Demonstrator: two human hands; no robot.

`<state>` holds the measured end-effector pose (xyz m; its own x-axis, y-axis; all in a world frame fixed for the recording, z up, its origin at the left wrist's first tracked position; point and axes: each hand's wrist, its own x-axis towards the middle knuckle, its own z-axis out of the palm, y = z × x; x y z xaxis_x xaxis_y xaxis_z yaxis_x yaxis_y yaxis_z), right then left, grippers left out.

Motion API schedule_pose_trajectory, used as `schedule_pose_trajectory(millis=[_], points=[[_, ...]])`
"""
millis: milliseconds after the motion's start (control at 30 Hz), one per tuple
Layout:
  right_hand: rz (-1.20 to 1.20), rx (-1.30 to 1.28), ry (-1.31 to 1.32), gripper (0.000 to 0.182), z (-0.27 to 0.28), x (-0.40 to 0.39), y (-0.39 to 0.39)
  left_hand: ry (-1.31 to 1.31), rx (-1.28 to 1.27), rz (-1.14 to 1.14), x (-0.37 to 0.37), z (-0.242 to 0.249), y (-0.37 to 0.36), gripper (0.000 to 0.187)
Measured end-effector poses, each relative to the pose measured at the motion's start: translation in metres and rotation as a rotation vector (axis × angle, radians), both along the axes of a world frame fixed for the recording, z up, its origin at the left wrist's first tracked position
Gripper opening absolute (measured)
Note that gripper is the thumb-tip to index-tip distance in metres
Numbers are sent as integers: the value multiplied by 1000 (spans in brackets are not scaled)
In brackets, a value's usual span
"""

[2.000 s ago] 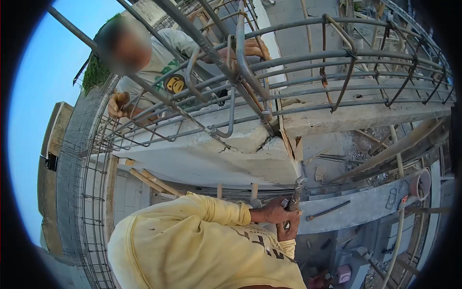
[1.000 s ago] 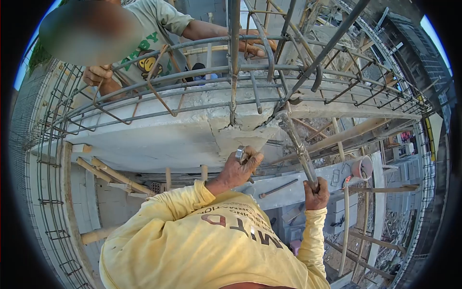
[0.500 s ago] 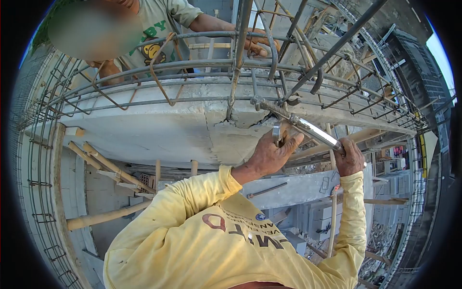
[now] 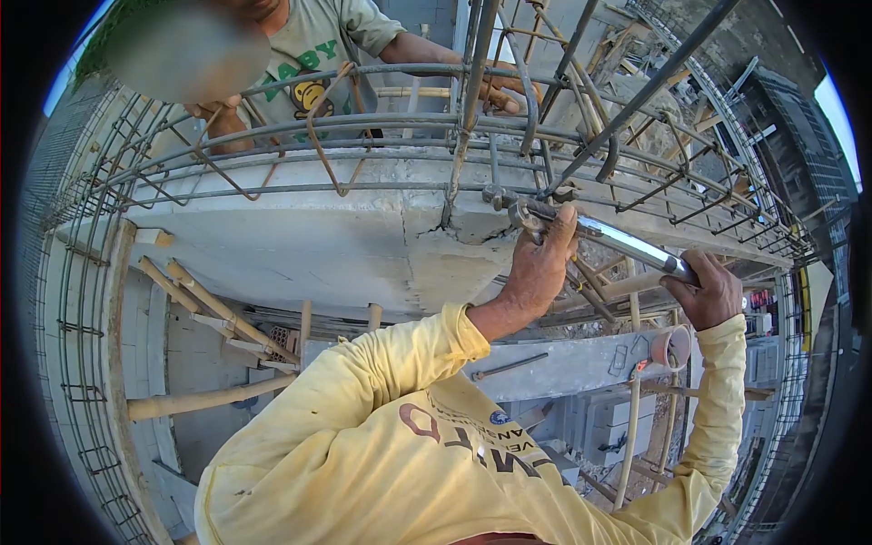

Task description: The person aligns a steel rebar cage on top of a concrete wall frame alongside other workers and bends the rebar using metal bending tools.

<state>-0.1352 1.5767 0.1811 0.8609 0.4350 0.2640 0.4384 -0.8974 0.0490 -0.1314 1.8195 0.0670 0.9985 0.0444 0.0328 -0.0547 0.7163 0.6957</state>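
Concrete beam (image 4: 300,250) beneath a rebar cage (image 4: 400,119): at 2 o'clock, a metal tool (image 4: 629,243) is gripped near its head by the left hand (image 4: 534,272), its handle clasped in the right hand (image 4: 710,295). 1 co-worker (image 4: 318,50) at 11 o'clock.

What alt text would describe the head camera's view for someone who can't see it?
A right hand grips one end of a long metal tool, with the left hand at its other end, near a steel rebar cage above pale concrete. Across the bars is a co-worker in a printed shirt.
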Motion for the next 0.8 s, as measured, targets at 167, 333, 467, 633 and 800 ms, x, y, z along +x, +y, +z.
schedule_pose_trajectory(millis=[167,333,467,633,800], points=[[-76,-20,410,72,27,17,-6,43,32,-33,-1,5,6,34],[-101,-139,271,62,34,-2,7,73,271,-148,-12,16,32,37],[-120,-150,207,55,40,-15,20,-44,583,-225,-38,14,90,35],[-156,-141,208,48,44,-26,32,-142,855,-9,-72,76,174,28],[-232,-149,177,41,48,-41,45,-288,1317,418,-71,142,236,32]])
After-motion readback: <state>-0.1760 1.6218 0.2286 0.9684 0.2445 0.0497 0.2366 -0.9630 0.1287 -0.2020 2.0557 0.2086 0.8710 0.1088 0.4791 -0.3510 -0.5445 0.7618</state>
